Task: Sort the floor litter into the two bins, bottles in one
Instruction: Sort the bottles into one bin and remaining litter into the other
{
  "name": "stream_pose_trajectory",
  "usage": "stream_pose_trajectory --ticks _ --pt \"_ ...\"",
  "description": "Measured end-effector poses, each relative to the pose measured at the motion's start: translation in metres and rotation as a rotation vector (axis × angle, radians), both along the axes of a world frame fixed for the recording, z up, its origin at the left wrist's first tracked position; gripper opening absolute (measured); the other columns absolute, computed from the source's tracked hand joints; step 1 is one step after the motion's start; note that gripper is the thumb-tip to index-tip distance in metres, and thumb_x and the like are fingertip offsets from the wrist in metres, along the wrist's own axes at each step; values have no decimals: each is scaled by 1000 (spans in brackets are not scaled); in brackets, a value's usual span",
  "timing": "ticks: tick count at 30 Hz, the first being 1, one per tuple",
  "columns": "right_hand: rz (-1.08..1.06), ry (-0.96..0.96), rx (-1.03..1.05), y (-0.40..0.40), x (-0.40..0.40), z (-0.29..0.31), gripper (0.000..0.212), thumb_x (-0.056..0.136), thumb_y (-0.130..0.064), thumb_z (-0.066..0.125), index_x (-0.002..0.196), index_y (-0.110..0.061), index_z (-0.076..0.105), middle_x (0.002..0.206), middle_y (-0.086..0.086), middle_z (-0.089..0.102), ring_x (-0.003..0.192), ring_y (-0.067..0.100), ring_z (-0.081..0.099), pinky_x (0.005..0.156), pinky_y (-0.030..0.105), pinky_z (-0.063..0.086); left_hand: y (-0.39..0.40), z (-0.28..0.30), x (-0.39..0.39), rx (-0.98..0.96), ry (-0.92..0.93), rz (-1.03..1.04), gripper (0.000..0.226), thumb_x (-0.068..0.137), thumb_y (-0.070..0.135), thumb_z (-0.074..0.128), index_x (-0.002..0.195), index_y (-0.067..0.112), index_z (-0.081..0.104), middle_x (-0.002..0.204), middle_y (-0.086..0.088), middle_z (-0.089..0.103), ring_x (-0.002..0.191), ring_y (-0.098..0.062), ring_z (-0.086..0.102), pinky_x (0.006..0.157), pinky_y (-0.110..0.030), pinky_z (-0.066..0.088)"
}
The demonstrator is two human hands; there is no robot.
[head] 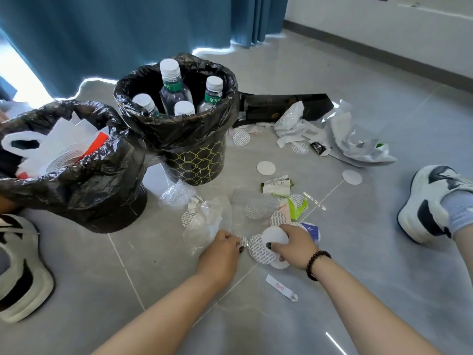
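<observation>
Both hands work at the floor just in front of the liner bin (84, 175): right hand (291, 245) grips stacked seal discs (259, 249), left hand (225, 248) pinches another disc, approx. equally near; bottles (174, 90) sit in the bottle bin (199, 160) beside it.

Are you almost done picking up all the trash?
Partly. Four bottles stand in the patterned bin, and bags fill the other bin. The right hand holds round seals; the left hand pinches one. Wrappers and seals still litter the floor.
</observation>
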State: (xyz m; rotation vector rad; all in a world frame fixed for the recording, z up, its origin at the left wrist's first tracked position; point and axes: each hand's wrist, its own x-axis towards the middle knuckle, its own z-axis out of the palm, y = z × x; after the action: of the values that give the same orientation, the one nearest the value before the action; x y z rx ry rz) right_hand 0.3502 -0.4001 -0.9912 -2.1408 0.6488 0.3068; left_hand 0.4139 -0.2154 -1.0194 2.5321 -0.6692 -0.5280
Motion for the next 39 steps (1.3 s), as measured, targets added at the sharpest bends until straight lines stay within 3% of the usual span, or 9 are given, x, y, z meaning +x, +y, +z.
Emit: stream_pose_trajectory --ticks 3,7,11,16,21,24,26,31,39 --pt "-105 -65 68 -3 2 10 16 83 -20 67 97 -21 60 88 0 64 56 12 63 59 23 50 -2 4 4 -101 -35 124 26 101 23 38 113 22 61 117 7 56 100 -19 59 83 -30 47" --pt "-293 -229 212 -6 9 24 18 82 -13 70 100 -12 65 74 2 64 42 5 58 46 14 44 -10 21 15 -496 110 555 17 98 21 48 88 23 62 84 4 64 83 -24 64 70 -35 56" --pt "-411 -346 301 -3 15 34 18 82 -13 69 100 -14 65 80 8 69 47 14 63 48 18 45 -18 39 26 -644 350 718 18 98 17 49 104 9 64 92 -11 66 51 -4 61 44 -9 41" --pt "-489 -423 370 2 16 41 13 83 -12 68 91 -21 63 77 6 69 53 22 65 48 21 46 -25 41 25 -853 611 777 22 94 16 59 114 8 62 90 -4 67 62 -7 62 61 -22 49" --pt "-515 -437 467 5 17 43 14 86 -7 65 97 -15 62 75 3 66 48 17 61 48 22 48 -28 43 17 -934 664 818 15 98 21 52 98 10 63 69 0 65 64 -11 60 66 -26 50" --pt "-505 -408 516 8 19 42 13 86 -7 63 98 -13 63 72 4 65 44 12 59 47 21 45 -28 48 18 -1050 768 855 16 99 21 48 95 9 58 81 -10 68 66 -16 67 64 -27 52" --pt "-517 -395 561 10 21 41 10 87 -8 62 95 -14 63 71 6 64 43 12 59 52 26 43 -27 50 20 -1091 725 876 6 95 13 56 99 10 52 88 -13 69 70 -19 69 66 -27 56" --pt "-595 -392 554 8 22 37 10 88 -10 62 96 -17 61 74 4 65 44 9 59 45 19 44 -21 51 20 -972 553 772 31 84 -11 60 99 16 55 97 -12 69 79 -16 66 67 -21 56" --pt "-533 -280 604 10 23 32 12 88 -9 61 99 -12 59 75 7 63 44 11 60 46 22 38 -26 53 14 -923 445 608 25 83 14 72 106 15 62 80 4 76 85 -8 66 83 -23 52"
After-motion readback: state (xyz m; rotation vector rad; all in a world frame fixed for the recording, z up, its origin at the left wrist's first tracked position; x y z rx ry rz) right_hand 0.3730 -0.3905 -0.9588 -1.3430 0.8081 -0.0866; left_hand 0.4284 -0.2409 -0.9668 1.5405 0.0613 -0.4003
